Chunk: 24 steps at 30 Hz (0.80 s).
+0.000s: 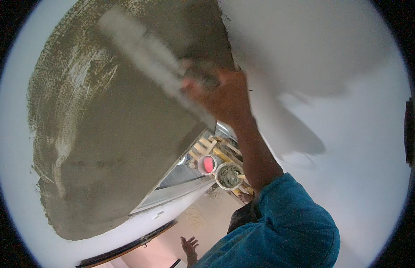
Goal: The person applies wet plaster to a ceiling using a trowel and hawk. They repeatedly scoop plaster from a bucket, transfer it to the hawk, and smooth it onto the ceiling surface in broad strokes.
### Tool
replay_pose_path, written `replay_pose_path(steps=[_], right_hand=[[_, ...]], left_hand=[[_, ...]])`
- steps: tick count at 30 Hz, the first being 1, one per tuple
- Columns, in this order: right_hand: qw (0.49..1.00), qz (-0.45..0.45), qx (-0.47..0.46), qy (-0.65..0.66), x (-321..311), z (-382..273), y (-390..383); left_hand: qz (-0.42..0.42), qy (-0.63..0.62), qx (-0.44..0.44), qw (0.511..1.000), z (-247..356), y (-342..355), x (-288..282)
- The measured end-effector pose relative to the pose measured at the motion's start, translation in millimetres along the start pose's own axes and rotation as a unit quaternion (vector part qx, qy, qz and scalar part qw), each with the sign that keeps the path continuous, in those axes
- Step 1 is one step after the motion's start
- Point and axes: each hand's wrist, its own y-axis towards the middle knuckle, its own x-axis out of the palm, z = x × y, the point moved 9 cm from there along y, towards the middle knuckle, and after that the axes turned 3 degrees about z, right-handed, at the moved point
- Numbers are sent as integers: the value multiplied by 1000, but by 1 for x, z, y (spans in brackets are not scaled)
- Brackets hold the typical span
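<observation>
My right hand (221, 96) is closed round the handle of a long flat finishing trowel (140, 49), blurred by motion. The trowel's blade lies slantwise on or close to a wide patch of wet grey-brown plaster (113, 147) on the white wall. Toward the patch's left edge the coat is thin and streaked, with pale wall showing through. Low in the view, my left hand (189, 245) hangs away from the wall, its fingers spread and nothing in it.
Below the plaster's slanted lower edge stand a bucket of grey mortar (228, 176) and a white bucket (200, 167) holding a pink sponge (209, 164). Wooden slats (204, 145) lie beside them. A dark rail-like strip (127, 245) runs along the lower left.
</observation>
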Motion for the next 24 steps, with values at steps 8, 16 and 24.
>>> replay_pose_path(steps=[8,16,24], right_hand=[[940,-27,-323,-102,13,-92,-53],[844,120,-508,-123,5,-109,23],[932,-92,-305,-170,27,-66,-47]], left_hand=[[-9,-14,31,999,27,-16,27],[19,-38,-15,999,-11,-18,23],[-20,-34,-7,999,-12,-13,27]])
